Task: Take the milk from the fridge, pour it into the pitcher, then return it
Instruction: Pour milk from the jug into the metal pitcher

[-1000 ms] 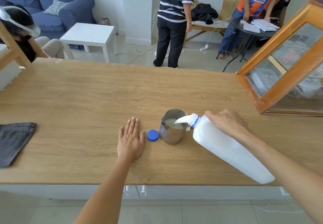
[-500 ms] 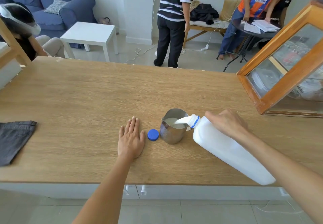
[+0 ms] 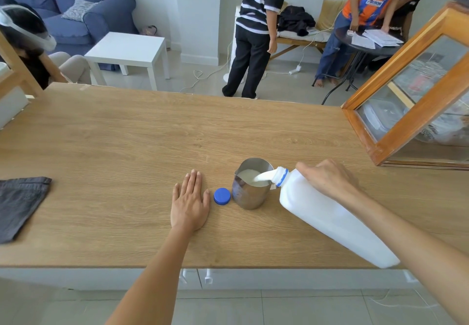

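Wood worktop (image 3: 127, 147), near edge: pitcher (image 3: 250, 189) w/ cap (image 3: 222, 196) beside. Right hand (image 3: 327, 178) clamps tilted milk jug (image 3: 330, 213); left hand (image 3: 189, 201) flat, empty.

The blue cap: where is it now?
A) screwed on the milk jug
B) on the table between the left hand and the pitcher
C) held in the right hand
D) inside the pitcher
B: the blue cap lies on the table, between the flat left hand and the steel pitcher.
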Available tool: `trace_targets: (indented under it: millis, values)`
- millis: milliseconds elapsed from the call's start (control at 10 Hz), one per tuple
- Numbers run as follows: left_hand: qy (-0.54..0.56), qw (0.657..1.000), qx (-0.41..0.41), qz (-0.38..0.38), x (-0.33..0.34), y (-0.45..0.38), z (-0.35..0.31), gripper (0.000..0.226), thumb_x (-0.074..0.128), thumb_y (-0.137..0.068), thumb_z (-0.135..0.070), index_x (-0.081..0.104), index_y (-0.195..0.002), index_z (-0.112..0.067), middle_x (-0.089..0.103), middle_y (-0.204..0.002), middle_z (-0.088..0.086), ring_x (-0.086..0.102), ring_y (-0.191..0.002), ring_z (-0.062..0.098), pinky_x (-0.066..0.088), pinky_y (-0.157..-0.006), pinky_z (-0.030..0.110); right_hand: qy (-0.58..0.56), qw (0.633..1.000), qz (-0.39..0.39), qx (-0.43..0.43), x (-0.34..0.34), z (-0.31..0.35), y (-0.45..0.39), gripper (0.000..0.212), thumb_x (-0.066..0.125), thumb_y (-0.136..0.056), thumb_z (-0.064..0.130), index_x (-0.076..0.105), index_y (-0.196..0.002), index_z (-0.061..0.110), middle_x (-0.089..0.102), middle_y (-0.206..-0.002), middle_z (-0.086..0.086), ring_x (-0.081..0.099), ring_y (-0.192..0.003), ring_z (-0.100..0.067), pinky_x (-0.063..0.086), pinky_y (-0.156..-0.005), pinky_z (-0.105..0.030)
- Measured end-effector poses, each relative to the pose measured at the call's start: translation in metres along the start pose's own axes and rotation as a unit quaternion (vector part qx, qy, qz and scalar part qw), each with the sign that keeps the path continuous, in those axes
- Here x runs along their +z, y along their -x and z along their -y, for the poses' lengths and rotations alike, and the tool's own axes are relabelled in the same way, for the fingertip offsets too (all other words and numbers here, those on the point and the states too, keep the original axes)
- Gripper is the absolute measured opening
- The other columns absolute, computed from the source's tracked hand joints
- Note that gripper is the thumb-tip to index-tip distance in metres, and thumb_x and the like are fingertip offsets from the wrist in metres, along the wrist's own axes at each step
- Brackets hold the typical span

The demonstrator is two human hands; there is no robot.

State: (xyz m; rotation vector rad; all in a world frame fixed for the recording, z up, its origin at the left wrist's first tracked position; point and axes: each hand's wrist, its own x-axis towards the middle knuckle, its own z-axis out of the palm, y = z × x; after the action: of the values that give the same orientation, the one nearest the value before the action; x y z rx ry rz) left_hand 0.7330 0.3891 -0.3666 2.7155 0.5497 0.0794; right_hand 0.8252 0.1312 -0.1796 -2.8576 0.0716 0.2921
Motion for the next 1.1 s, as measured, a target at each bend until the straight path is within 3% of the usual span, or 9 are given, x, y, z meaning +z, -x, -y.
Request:
trace_targets:
  millis: [1100]
  values:
    - [-0.01, 1.0, 0.0, 0.0, -0.0006, 0.0004, -0.0001, 0.061, 0.016, -0.1, -0.043, 0.002, -0.154, -0.018, -0.002, -0.162, -0.004, -0.004, -0.149, 0.01, 0.001, -0.122, 0.038, 0.003, 1.0, -0.003, 0.0, -0.0047, 0.0059, 0.0038, 0.047, 0.045, -0.077, 0.053, 0.037, -0.052, 0.015, 0.042, -0.054, 0.001, 0.043, -0.052, -0.02, 0.03, -0.054, -0.029]
